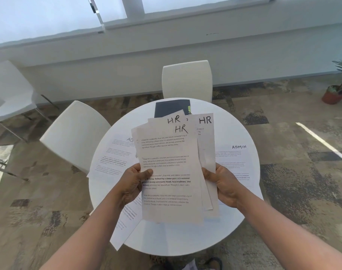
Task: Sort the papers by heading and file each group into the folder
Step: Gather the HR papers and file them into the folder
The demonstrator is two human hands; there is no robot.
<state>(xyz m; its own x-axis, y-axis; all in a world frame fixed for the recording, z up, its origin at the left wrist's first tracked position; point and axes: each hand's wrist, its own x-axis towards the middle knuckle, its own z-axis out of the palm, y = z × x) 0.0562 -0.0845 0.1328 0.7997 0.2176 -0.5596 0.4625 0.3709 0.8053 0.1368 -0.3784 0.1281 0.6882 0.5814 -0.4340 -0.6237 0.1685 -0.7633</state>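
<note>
A fanned stack of papers headed HR point(170, 164) is held upright above the round white table point(224, 228). My left hand point(133, 184) grips the stack's left edge with the thumb on the front sheet. My right hand point(222, 184) grips the right edge. A sheet headed ADMIN point(236, 162) lies flat on the table's right side. Another ADMIN sheet point(113, 158) lies on the left, its heading partly hidden by the stack. One more printed sheet point(125, 228) hangs over the near left rim. A dark folder point(170, 107) lies at the table's far side, partly behind the stack.
Two white chairs stand close to the table, one at the far side point(187, 78) and one at the left point(74, 133). A further chair point(12, 94) is at the far left. A potted plant point(337, 88) stands on the patterned carpet at the right.
</note>
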